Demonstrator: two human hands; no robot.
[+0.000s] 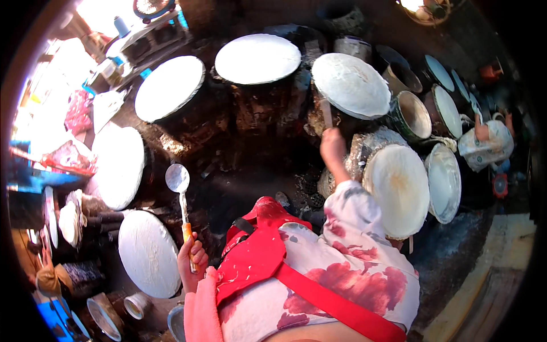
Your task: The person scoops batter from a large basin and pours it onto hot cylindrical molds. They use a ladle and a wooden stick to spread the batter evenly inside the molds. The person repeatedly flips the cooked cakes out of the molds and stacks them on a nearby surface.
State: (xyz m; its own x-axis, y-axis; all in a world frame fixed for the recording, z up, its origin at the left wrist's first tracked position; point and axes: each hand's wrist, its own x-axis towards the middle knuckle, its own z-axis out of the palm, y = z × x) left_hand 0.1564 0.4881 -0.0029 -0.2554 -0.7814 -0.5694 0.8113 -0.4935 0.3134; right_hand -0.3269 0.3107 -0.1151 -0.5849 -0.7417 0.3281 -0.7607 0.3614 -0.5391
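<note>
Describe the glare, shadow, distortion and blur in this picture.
All in the head view: glare washes out the upper left; the floor in front sinks into shadow; black fisheye borders curve around the sides; the right hand looks slightly blurred, the ladle in the left hand sharper.

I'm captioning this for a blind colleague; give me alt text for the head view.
The left hand holds a ladle and the right hand holds a flat tool by the edge of a round white surface. Other white rounds curve around, beyond a red apron.
</note>
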